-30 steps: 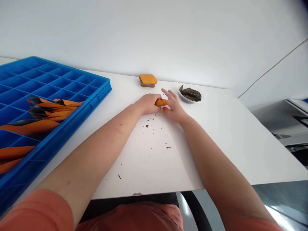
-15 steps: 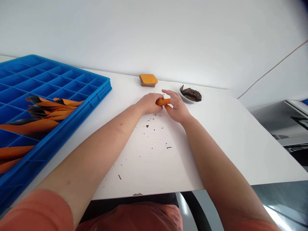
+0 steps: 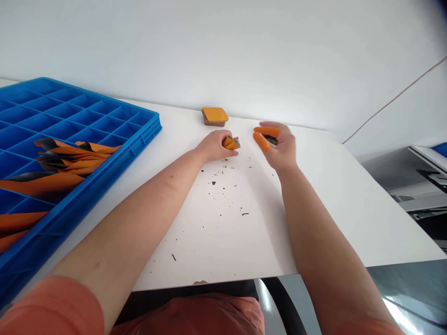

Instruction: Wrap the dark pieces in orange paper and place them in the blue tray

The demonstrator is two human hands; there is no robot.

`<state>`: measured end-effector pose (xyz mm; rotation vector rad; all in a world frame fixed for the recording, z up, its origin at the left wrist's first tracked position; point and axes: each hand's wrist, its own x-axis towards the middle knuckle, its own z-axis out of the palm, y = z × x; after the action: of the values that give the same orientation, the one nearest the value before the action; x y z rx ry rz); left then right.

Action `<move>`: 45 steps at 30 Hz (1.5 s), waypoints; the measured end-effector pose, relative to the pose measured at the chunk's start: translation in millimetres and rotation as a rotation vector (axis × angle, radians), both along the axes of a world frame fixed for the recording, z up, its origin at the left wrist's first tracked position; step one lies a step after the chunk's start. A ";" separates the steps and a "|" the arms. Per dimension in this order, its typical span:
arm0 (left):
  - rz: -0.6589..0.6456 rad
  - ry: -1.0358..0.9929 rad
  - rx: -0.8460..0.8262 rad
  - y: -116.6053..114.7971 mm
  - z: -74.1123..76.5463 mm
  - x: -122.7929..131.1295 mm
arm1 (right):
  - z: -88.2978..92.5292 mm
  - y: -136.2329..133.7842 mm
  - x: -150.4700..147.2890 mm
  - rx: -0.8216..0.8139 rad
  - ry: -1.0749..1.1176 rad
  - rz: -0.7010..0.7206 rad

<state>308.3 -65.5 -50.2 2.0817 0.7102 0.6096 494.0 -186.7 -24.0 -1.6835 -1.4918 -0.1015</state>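
Note:
My left hand [image 3: 215, 145] grips a small orange packet [image 3: 230, 143], whose end toward the right shows a greyish, silvery edge. What is inside the packet I cannot make out. My right hand [image 3: 279, 144] wears orange finger covers on its thumb and forefinger. Thumb and forefinger curve apart, over the spot of the white bowl. Between them show thin dark-brown pieces [image 3: 270, 138]; the bowl itself is mostly hidden behind the hand. Nothing is visibly held in the right hand.
On the left stands a blue compartment tray [image 3: 115, 104] with several orange packets [image 3: 52, 186] in it. A stack of orange-topped pieces [image 3: 214, 115] lies near the wall. Dark crumbs [image 3: 213, 183] are scattered over the white table [image 3: 331, 209].
My right hand has left the orange packet and moved right to the bowl of dark pieces. My left hand keeps the packet, its end now showing.

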 end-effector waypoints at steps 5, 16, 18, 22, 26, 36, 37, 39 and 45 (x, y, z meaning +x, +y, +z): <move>-0.002 -0.012 0.030 0.5 -0.4 0.2 | -1.6 -3.1 42.6 -0.116 -0.011 -0.565; -0.010 -0.042 0.048 5.6 -4.0 0.8 | -3.2 -2.0 57.7 -0.411 0.149 -0.741; -0.016 -0.039 0.052 5.8 -3.2 0.6 | -5.3 -0.8 60.3 -0.388 0.169 -0.740; -0.020 -0.015 0.125 2.4 -0.5 1.4 | -10.2 1.1 62.4 -0.326 0.176 -0.730; -0.032 0.034 0.193 -1.6 1.6 1.5 | -10.6 2.2 57.8 -0.328 0.204 -0.747; -0.058 0.102 0.199 -7.2 6.0 1.5 | -18.3 11.0 62.3 -0.262 0.249 -0.681; -0.058 0.099 0.200 -7.8 6.3 1.9 | -18.1 11.4 62.3 -0.257 0.218 -0.671; -0.052 0.094 0.201 -8.7 6.6 2.5 | -17.0 11.5 61.5 -0.258 0.167 -0.663; -0.041 0.085 0.185 -9.7 6.3 1.8 | -19.1 10.5 61.9 -0.225 0.020 -0.591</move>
<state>310.1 -75.2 -43.9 2.2990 0.6796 0.5852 555.9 -176.2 -43.1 -2.2593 -0.9749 -0.2380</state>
